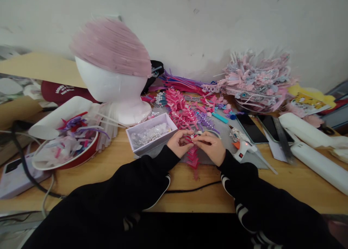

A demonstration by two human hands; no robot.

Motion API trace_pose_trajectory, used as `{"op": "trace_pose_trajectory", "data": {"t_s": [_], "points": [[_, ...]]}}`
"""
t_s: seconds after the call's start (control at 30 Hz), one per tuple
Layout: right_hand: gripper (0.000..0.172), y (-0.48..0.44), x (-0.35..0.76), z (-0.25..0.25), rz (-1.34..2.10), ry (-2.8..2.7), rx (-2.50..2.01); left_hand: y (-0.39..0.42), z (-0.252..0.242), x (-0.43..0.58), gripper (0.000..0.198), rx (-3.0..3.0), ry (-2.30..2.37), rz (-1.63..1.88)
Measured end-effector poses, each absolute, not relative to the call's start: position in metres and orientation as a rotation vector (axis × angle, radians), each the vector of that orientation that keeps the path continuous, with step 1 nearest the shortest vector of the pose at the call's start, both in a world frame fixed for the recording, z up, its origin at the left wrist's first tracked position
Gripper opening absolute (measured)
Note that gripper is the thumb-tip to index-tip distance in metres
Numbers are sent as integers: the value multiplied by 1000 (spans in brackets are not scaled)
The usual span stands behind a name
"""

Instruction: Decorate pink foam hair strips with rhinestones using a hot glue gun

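Observation:
My left hand [179, 143] and my right hand [210, 144] meet over the grey mat near the table's front, both with fingers pinched. Between them hangs a pink braided, leaf-like strand [193, 157], its tail pointing toward me. The left fingers grip its upper end. The right fingertips press together at the same end, by a small shiny bead; whether they hold a separate piece is too small to tell. Just beyond my hands lies a heap of similar pink and red strands [181, 109]. A white box of pearl-like beads [152, 133] stands to the left of my left hand.
A white glue gun [243, 149] with an orange nozzle and two phones [251, 127] lie to the right. A foam head [114, 85] with a pink covering stands at back left. Left is a red-sided bowl [84, 160]; decorated headbands [255, 78] are piled at back right.

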State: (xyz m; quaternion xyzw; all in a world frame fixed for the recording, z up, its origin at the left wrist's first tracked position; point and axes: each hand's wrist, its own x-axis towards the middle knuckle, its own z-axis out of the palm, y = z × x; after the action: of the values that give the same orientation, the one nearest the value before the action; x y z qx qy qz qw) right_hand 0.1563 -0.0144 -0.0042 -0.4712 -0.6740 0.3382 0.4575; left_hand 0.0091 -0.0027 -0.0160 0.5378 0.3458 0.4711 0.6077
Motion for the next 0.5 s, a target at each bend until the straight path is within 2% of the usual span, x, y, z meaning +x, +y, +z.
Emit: {"op": "trace_pose_trajectory", "data": {"t_s": [0.13, 0.3, 0.5], "points": [[11, -15, 155, -4, 970, -1463, -1163, -3, -16, 10, 40, 1250, 818, 1099], [26, -13, 151, -6, 1105, -1320, -1202, -4, -16, 10, 39, 1293, 823, 1106], [27, -11, 151, -10, 1105, -1351, -1186, -3, -20, 10, 35, 1390, 824, 1142]]}}
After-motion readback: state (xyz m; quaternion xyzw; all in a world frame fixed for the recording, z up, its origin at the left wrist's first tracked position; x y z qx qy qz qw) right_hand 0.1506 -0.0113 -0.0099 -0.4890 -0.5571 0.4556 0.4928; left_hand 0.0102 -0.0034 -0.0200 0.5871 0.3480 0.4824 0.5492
